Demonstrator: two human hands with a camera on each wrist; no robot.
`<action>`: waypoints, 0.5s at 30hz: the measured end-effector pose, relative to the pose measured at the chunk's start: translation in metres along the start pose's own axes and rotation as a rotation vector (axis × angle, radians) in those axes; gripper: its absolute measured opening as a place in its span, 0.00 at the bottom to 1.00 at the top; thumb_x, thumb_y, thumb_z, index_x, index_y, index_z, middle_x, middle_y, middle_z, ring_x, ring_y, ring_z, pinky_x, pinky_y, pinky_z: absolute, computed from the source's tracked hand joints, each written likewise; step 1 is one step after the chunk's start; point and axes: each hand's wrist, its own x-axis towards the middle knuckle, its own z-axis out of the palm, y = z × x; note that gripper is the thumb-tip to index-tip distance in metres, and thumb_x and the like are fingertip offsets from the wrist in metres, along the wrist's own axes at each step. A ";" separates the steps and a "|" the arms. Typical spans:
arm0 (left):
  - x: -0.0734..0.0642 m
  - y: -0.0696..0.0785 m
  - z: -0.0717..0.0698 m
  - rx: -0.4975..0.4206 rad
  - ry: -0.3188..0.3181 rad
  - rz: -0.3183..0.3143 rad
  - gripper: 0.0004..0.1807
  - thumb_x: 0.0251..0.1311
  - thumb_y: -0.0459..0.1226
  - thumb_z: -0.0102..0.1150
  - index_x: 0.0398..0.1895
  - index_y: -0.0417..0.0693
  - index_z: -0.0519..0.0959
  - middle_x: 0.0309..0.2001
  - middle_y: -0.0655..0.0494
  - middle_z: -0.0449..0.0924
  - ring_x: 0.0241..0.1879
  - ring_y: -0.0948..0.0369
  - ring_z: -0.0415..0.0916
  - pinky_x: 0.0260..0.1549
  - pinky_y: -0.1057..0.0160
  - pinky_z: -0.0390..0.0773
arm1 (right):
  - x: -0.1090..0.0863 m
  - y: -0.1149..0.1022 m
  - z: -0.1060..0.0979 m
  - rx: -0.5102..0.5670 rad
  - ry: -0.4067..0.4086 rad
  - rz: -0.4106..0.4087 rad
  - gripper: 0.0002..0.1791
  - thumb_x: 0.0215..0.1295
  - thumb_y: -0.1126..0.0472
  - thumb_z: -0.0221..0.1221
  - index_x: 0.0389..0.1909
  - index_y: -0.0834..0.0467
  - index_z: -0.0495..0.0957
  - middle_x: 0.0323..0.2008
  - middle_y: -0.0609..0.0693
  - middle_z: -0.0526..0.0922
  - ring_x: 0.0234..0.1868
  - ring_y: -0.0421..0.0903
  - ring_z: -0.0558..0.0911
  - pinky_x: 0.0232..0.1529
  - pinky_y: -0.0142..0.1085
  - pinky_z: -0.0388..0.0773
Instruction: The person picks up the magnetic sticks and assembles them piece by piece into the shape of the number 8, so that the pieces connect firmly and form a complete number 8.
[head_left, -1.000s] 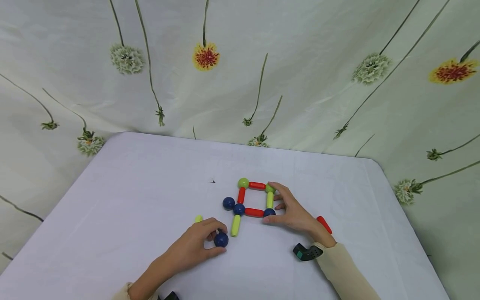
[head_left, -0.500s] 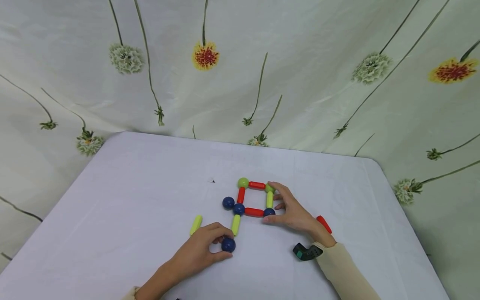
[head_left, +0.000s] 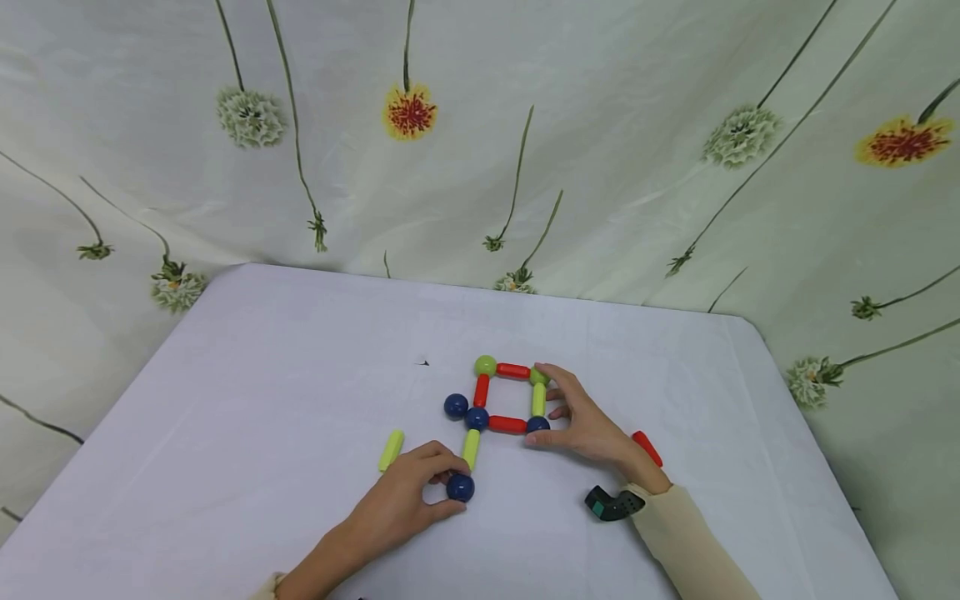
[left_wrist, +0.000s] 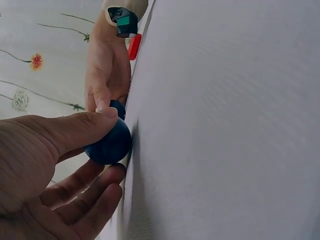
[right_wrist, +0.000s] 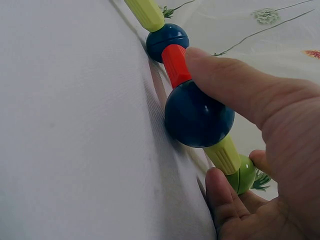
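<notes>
On the white table lies a square [head_left: 508,425] of magnetic rods and balls: red rods on most sides, a yellow-green one at right, green balls at the far corners, blue ones at the near corners. From its near-left corner a yellow-green rod [head_left: 471,448] sticks out toward me. My left hand [head_left: 412,492] pinches a blue ball [head_left: 461,488] right at that rod's near end, thumb on top in the left wrist view. With my right hand [head_left: 588,425] I grip the square's right side, thumb on the near blue ball [right_wrist: 200,115], fingers by the far green ball [right_wrist: 242,175].
Another blue ball [head_left: 455,406] sits against the near-left corner ball. A loose yellow-green rod [head_left: 391,450] lies beyond my left hand. A red rod [head_left: 647,448] lies beside my right wrist, which wears a black device [head_left: 613,504]. A flowered cloth [head_left: 600,150] hangs behind the table.
My left hand has moved right and slightly nearer with the blue ball, bringing it to the rod's end and uncovering the loose yellow-green rod. My right hand has stayed in place.
</notes>
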 end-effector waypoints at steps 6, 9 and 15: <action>0.000 0.000 0.000 0.001 0.009 0.002 0.20 0.51 0.38 0.77 0.49 0.55 0.83 0.44 0.66 0.77 0.42 0.68 0.77 0.45 0.67 0.81 | 0.000 0.002 0.000 -0.012 0.002 -0.015 0.57 0.53 0.51 0.75 0.78 0.43 0.49 0.74 0.51 0.54 0.62 0.50 0.70 0.57 0.42 0.75; -0.001 0.000 -0.001 0.019 0.015 -0.004 0.20 0.51 0.40 0.77 0.49 0.56 0.83 0.44 0.67 0.77 0.41 0.69 0.77 0.44 0.68 0.81 | 0.000 0.001 0.000 -0.014 0.003 -0.019 0.57 0.53 0.51 0.75 0.78 0.44 0.49 0.74 0.51 0.54 0.62 0.50 0.70 0.57 0.42 0.75; -0.003 0.002 -0.010 0.109 0.125 -0.047 0.18 0.50 0.44 0.77 0.45 0.60 0.84 0.41 0.69 0.77 0.37 0.69 0.73 0.36 0.71 0.78 | 0.000 0.001 0.001 -0.009 0.003 -0.010 0.57 0.53 0.51 0.75 0.78 0.44 0.49 0.74 0.52 0.54 0.61 0.51 0.70 0.57 0.43 0.75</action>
